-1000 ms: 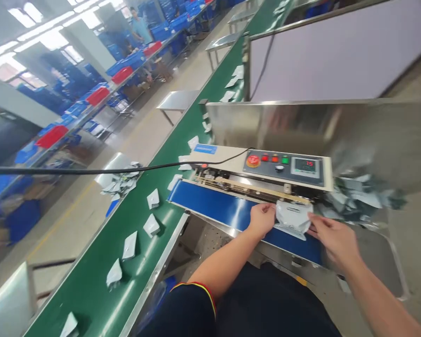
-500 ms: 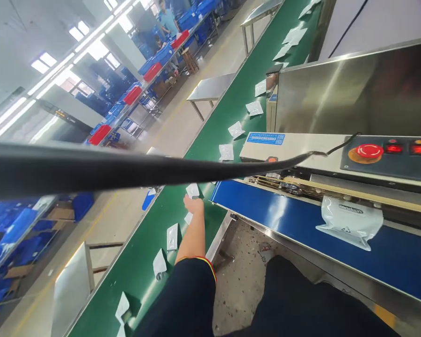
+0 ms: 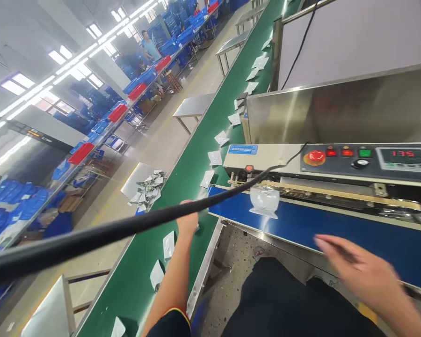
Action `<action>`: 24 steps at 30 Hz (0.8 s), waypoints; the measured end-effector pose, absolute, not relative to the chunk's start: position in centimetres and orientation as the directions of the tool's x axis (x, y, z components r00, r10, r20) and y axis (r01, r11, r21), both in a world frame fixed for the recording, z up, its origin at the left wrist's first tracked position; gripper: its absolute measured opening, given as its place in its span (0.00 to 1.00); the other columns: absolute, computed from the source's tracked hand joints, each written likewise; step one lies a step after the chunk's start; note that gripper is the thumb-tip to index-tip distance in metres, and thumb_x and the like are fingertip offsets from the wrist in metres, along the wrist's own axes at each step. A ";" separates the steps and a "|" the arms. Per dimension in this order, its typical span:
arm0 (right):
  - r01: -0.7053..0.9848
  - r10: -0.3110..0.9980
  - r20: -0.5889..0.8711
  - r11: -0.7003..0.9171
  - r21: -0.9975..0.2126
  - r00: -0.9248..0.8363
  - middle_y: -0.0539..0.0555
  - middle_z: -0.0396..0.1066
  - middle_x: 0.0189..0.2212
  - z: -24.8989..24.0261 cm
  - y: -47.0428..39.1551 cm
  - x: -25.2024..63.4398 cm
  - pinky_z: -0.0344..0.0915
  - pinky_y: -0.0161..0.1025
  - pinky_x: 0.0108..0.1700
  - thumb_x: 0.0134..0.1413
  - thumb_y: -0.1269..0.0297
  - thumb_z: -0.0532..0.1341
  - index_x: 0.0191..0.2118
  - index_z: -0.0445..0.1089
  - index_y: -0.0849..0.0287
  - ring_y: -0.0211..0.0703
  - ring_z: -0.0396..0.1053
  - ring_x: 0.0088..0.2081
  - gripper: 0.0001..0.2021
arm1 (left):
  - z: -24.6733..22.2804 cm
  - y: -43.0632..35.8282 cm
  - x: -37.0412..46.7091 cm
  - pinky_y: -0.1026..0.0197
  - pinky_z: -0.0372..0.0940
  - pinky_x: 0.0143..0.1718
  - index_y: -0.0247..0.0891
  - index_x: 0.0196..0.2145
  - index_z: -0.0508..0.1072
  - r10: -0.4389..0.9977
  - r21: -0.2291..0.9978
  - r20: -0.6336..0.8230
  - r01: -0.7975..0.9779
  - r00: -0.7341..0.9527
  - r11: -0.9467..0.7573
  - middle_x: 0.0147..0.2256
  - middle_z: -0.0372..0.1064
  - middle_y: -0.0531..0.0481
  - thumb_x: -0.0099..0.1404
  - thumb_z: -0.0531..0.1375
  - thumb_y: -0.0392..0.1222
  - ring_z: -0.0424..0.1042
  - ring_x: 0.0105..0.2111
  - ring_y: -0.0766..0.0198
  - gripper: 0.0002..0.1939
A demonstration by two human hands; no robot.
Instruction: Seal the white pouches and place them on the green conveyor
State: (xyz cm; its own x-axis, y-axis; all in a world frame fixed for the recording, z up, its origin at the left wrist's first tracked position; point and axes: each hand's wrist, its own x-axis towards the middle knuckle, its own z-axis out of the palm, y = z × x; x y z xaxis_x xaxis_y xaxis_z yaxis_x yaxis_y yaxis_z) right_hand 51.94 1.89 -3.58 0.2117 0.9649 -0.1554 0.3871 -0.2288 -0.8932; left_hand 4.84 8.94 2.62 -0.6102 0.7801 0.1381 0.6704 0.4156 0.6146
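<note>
Okay, reaching left hand point(image 3: 187, 222) by white bags point(image 3: 169, 245), can't tell fingers' grip behind cable point(image 3: 210, 201); keeping right hand point(image 3: 363, 271) empty, fingers apart, near blue belt point(image 3: 301, 222).

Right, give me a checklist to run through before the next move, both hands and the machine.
1. Right hand empty and apart from the pouch: ok.
2. Left hand has a firm grip: cannot tell.
3. Clear view of the left hand: not ok, the black cable crosses in front.
4. Pouch on the blue belt: ok.
5. Display lit: ok, reads 175.
6. Pouch fully sealed: cannot tell.
</note>
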 end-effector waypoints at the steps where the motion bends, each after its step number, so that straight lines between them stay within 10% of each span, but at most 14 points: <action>1: 0.396 0.998 -0.062 -0.066 -0.916 0.023 0.58 0.85 0.44 -2.3 2.9 50.2 0.83 0.56 0.50 0.61 0.37 0.69 0.45 0.87 0.45 0.63 0.84 0.46 0.20 | 3.7 8.2 7.5 0.57 0.72 0.42 0.42 0.34 0.81 0.849 0.664 0.110 0.674 -0.516 0.323 0.33 0.79 0.48 0.65 0.60 0.41 0.77 0.36 0.55 0.09; 4: 0.327 0.928 0.268 0.345 -0.880 -0.259 0.58 0.79 0.62 0.5 5.4 46.7 0.73 0.60 0.68 0.74 0.47 0.62 0.59 0.84 0.48 0.60 0.76 0.64 0.20 | 5.8 7.1 16.3 0.59 0.69 0.38 0.41 0.30 0.81 0.981 0.806 0.009 0.583 -0.194 0.108 0.33 0.80 0.47 0.62 0.61 0.42 0.75 0.33 0.57 0.08; 7: 0.335 0.889 0.357 0.442 -0.832 -0.286 0.57 0.81 0.59 1.4 5.7 47.9 0.72 0.60 0.68 0.77 0.52 0.61 0.55 0.85 0.48 0.59 0.77 0.63 0.15 | 6.2 7.0 24.7 0.60 0.68 0.36 0.39 0.30 0.82 0.993 0.909 -0.115 0.407 0.039 0.089 0.32 0.79 0.46 0.63 0.63 0.44 0.73 0.32 0.59 0.09; 16: 0.112 0.852 -0.237 -0.323 -0.940 0.467 0.59 0.81 0.32 -3.0 0.8 62.3 0.79 0.44 0.40 0.49 0.26 0.72 0.38 0.81 0.57 0.54 0.79 0.34 0.34 | -2.4 6.8 44.9 0.60 0.68 0.40 0.32 0.45 0.87 0.905 0.963 -0.264 0.031 0.333 0.269 0.35 0.78 0.46 0.71 0.64 0.68 0.71 0.35 0.59 0.33; 24: -0.397 0.530 -0.595 -0.447 -0.802 0.604 0.54 0.77 0.26 -6.6 3.6 71.8 0.76 0.42 0.25 0.30 0.46 0.83 0.37 0.76 0.56 0.52 0.78 0.27 0.29 | -7.4 11.7 56.0 0.62 0.56 0.27 0.40 0.20 0.74 0.837 0.840 -0.524 0.254 0.154 0.479 0.18 0.56 0.56 0.69 0.67 0.60 0.56 0.21 0.65 0.27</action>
State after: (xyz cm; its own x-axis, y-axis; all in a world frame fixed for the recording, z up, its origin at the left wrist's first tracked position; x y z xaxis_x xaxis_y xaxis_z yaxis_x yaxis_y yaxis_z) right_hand 71.83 3.60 -6.59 0.6040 0.5304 -0.5948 -0.3967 -0.4472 -0.8016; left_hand 56.02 11.71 -7.43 0.1543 0.8375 -0.5242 0.2538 0.4792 0.8402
